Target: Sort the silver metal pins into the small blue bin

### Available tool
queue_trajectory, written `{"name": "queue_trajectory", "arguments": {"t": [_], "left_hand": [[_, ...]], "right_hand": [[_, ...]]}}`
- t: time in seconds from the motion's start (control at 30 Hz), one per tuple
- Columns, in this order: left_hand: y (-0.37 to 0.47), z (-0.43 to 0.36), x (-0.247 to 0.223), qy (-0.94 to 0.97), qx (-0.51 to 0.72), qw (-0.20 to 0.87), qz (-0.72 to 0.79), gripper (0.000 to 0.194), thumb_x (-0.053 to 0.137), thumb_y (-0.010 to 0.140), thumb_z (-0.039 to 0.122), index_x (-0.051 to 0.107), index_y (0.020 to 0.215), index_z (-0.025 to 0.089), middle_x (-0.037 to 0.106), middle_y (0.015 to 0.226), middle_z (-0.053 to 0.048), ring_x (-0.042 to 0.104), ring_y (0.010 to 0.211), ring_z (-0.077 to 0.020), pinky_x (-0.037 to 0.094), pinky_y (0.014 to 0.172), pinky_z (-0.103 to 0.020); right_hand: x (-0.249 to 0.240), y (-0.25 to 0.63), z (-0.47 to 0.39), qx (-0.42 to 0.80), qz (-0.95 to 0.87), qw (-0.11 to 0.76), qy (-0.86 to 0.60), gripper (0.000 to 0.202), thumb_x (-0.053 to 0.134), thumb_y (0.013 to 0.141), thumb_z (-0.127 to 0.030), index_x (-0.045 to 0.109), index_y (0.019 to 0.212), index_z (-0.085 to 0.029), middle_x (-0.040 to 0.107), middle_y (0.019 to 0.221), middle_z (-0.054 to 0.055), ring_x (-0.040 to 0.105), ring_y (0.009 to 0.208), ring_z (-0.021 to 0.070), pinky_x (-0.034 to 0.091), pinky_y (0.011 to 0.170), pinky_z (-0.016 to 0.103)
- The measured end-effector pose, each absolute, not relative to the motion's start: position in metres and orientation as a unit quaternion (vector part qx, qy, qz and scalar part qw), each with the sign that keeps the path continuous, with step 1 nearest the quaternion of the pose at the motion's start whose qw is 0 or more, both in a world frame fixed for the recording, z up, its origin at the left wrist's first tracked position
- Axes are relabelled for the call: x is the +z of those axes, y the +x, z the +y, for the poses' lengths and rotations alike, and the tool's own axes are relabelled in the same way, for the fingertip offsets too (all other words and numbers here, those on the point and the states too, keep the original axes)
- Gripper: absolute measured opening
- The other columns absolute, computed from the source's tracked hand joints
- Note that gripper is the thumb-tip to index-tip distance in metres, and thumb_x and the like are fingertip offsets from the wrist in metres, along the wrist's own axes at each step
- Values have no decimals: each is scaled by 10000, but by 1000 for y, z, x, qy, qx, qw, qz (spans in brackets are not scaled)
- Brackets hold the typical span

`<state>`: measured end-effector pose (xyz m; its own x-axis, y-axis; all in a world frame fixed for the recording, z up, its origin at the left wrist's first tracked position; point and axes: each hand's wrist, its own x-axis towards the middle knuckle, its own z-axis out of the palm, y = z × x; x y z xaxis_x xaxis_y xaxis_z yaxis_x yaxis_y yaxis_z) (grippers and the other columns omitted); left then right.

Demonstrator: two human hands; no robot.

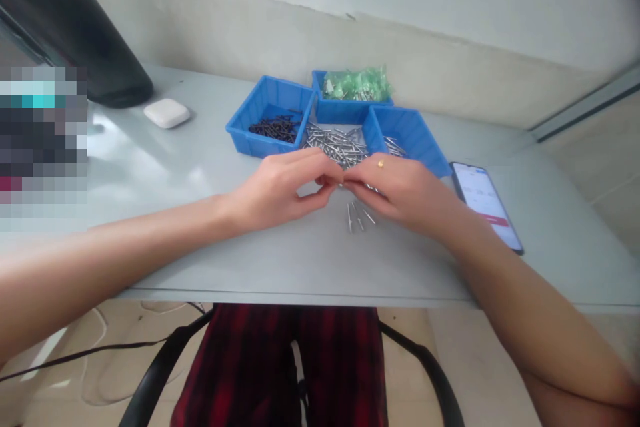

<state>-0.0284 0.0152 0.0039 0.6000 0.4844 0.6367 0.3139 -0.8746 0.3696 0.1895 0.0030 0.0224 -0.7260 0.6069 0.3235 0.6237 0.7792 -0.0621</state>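
My left hand (293, 188) and my right hand (395, 188) meet fingertip to fingertip over the table. Both are pinched closed; whatever they hold between the fingertips is too small to make out. Just behind them lies a pile of silver metal pins (337, 143), partly covered by my fingers. Several loose pins (357, 217) lie on the table below my right hand. A blue bin with dark screws (273, 128) stands behind my left hand. Behind my right hand is another blue bin (413, 137) with some silver pins.
At the back, a blue bin holds green plastic packets (357, 85). A lit phone (487, 207) lies on the right. On the left are a white case (167, 113) and a large dark cylinder (85, 33). The table's front edge (300, 296) runs above my lap.
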Motion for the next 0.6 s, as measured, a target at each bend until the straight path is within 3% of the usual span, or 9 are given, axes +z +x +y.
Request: {"name": "queue_trajectory", "arguments": {"t": [0.43, 0.6], "left_hand": [[-28, 22, 3, 840, 447, 167, 259, 42, 580, 829, 149, 613, 853, 156, 661, 829, -8, 630, 753, -98, 549, 724, -222], [-28, 22, 1, 831, 453, 191, 259, 43, 581, 830, 145, 618, 851, 152, 659, 840, -13, 632, 765, -100, 562, 736, -225]], "right_hand": [[28, 192, -2, 22, -887, 253, -385, 267, 434, 943, -271, 600, 1152, -262, 699, 1041, -1, 647, 877, 151, 469, 778, 285], [31, 192, -4, 110, -892, 258, -355, 177, 486, 888, -214, 628, 990, -242, 688, 898, -10, 625, 749, 134, 467, 694, 270]]}}
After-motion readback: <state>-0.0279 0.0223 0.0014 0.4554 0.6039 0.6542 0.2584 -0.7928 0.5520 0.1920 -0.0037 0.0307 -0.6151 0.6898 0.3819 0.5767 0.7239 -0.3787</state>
